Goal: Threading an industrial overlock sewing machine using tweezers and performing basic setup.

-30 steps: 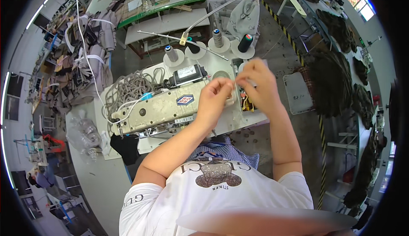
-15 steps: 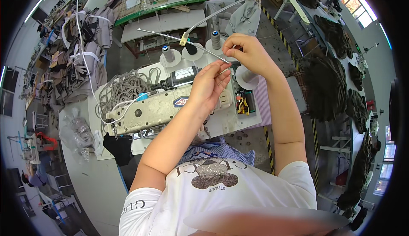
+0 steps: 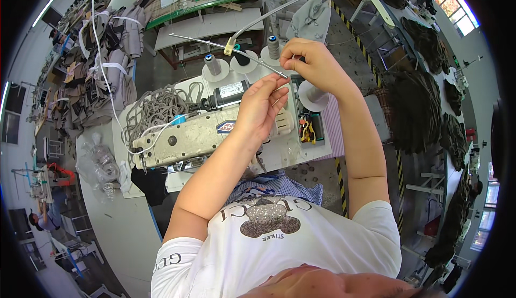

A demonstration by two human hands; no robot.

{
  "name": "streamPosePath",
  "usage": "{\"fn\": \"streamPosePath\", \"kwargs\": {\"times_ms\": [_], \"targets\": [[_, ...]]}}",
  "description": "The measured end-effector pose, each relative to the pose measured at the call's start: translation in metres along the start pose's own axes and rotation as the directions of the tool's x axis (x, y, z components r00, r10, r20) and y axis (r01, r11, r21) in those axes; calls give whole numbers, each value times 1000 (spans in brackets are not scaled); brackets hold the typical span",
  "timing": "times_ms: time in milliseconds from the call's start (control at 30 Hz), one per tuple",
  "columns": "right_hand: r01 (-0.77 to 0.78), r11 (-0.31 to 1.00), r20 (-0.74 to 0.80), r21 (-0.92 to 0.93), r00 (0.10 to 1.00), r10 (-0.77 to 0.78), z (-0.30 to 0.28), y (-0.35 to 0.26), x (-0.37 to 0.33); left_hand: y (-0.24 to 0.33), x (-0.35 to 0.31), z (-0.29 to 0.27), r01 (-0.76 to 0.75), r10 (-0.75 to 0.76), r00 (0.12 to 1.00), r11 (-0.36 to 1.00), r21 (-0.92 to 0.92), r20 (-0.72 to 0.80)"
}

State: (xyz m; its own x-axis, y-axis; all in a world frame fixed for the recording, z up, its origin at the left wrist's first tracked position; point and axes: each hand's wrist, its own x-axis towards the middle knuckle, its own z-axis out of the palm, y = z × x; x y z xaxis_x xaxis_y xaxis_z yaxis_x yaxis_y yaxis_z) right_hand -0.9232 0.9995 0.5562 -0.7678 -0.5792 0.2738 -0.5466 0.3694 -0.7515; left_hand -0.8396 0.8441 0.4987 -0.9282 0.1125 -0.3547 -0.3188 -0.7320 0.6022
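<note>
My left hand (image 3: pixel 260 107) is raised over the sewing machine (image 3: pixel 185 135), palm turned up. Its thumb and forefinger close at the near end of a thin metal rod (image 3: pixel 215 44), while its other fingers curl loosely. Just to the right, my right hand (image 3: pixel 310 64) is closed in a pinch beside that same rod end. Whatever lies in the pinch is too small to make out. Below the rod stand grey thread cones (image 3: pixel 213 66) on white round holders, another grey cone (image 3: pixel 273 47) and a dark cone (image 3: pixel 243 58).
A heap of grey cord (image 3: pixel 156 112) lies behind the machine, next to a black motor (image 3: pixel 228 94). An open tool tray (image 3: pixel 310 126) sits to the right. A clear plastic bag (image 3: pixel 97 161) rests on the left. Dark garments (image 3: pixel 414 112) are piled at right.
The view has shifted slightly. My left fingers have drawn in a little at the rod end; my right hand stays pinched near it.
</note>
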Motion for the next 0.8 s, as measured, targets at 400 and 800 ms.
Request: {"fn": "streamPosePath", "kwargs": {"times_ms": [400, 800], "targets": [[69, 998, 75, 9, 995, -70, -2, 3, 4, -3, 3, -4, -9, 9, 1000, 1000, 21, 1], [-17, 1000, 193, 5, 981, 16, -9, 8, 12, -5, 6, 0, -19, 20, 1000, 998, 58, -10]]}}
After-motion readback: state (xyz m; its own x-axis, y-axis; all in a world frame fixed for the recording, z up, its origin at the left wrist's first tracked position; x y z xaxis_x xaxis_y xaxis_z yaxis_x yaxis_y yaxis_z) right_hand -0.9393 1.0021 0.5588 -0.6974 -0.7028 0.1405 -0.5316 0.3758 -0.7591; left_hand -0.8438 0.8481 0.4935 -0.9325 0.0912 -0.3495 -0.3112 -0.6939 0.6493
